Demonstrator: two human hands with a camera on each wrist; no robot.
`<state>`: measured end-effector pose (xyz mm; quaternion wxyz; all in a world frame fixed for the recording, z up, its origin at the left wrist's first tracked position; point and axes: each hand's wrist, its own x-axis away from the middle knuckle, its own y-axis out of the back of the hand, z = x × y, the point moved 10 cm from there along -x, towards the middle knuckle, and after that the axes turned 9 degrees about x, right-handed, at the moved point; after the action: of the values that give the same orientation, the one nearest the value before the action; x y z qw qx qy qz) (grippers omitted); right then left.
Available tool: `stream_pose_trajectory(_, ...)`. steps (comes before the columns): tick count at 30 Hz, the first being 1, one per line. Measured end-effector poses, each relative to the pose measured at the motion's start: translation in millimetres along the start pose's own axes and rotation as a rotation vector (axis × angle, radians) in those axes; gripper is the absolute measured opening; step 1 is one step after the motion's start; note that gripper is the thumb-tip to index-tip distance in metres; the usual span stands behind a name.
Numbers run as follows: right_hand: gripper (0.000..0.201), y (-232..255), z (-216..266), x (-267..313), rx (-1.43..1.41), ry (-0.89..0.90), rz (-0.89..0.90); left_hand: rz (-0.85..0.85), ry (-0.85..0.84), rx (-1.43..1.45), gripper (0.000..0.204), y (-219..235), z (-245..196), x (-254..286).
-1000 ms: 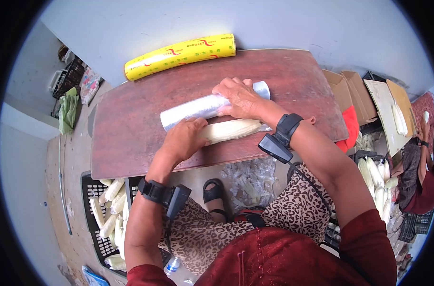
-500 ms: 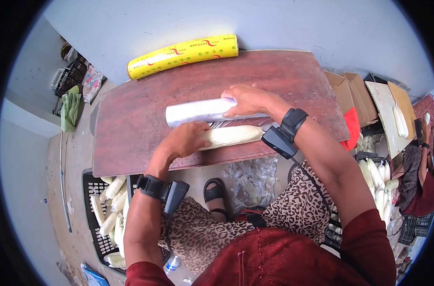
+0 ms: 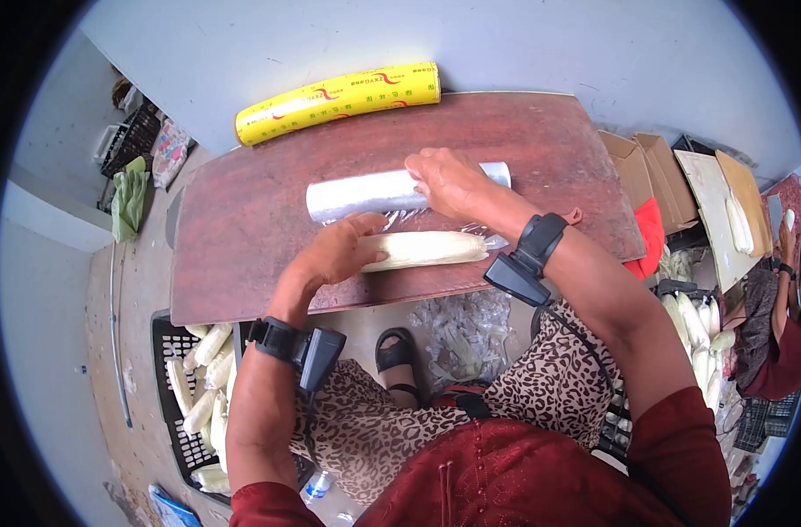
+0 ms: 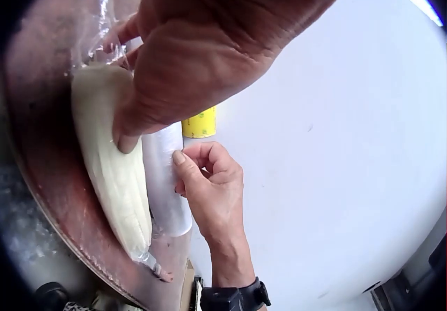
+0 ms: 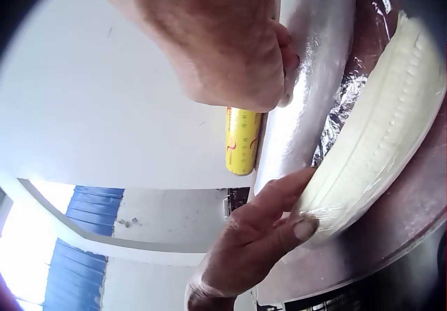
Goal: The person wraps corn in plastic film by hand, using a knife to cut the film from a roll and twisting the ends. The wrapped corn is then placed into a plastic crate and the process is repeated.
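A pale ear of corn [image 3: 435,249] in its husk lies along the table's near side, with clear film over it. My left hand [image 3: 337,249] holds its left end, thumb on the near side and fingers behind. Just beyond the corn lies a roll of cling film [image 3: 352,196], and a crinkled stretch of film [image 5: 342,112] shows between the two. My right hand [image 3: 453,183] is over the roll's middle with bent fingers. In the left wrist view its thumb and forefinger [image 4: 183,163] pinch at the roll's surface.
A yellow printed roll [image 3: 339,104] stands along the back of the red-brown table [image 3: 541,158] by the wall. Black crates of corn [image 3: 189,439] flank the person. Cardboard boxes [image 3: 651,176] and a red cloth [image 3: 648,237] are at the right; another person's arm shows beyond.
My right hand has gone from spread fingers over the roll to bent fingers near its middle. The roll has shifted slightly right, and film now shows between it and the corn.
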<state>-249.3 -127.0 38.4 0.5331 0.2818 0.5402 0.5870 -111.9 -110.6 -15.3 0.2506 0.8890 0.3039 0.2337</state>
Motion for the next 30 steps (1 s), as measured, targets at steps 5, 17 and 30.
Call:
stream_pose_trajectory(5, 0.014, 14, -19, -1, -0.055, -0.096, -0.077, -0.005, 0.014, 0.052, 0.036, 4, 7, -3)
stream_pose_trajectory(17, 0.059, -14, 37, 62, 0.073, 0.213, 0.288, 0.087, 0.088, 0.17, 0.035, 2, 25, -17)
stream_pose_trajectory(30, 0.041, -48, 20, 69, -0.04, 0.067, 0.474, 0.071, 0.063, 0.168, 0.035, 2, 30, -13)
